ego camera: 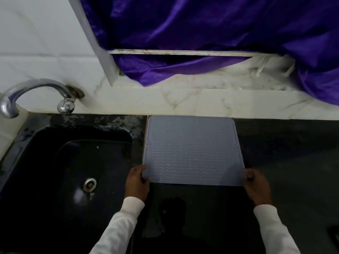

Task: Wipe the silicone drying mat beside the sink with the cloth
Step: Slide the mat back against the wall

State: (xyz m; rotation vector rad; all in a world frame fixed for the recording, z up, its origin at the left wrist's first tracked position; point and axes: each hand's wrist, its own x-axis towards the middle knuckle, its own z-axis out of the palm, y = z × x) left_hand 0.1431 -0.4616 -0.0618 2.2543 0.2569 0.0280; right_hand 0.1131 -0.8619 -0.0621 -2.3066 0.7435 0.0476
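— Dark stone counter (286, 153) fills the lower half of the frame, right? What sits on it?

— Yes, with a black sink (60, 171) set into it at the lower left and a chrome tap (36, 94) curving over it from the tiled wall (45, 43). Just right of the sink, at the centre of the frame, lies the grey silicone drying mat (192, 151), its far edge close to the marble ledge (220, 103) along the wall.

— And the hands?

— Both are on the mat's near corners. The left hand (137, 182) pinches the near left corner, thumb on top and fingers curled under it. The right hand (256, 186) grips the near right corner the same way, fingers curled round the edge. White sleeves (124, 222) cover both arms.

— Is the mat flat?

— Its far part lies flat on the counter; whether the near edge is lifted, I cannot tell.

— Anything behind?

— Purple fabric (201, 24) drapes across the upper right of the frame, hanging over a shelf edge (174, 52). A drain (89, 184) shows in the sink's bottom.
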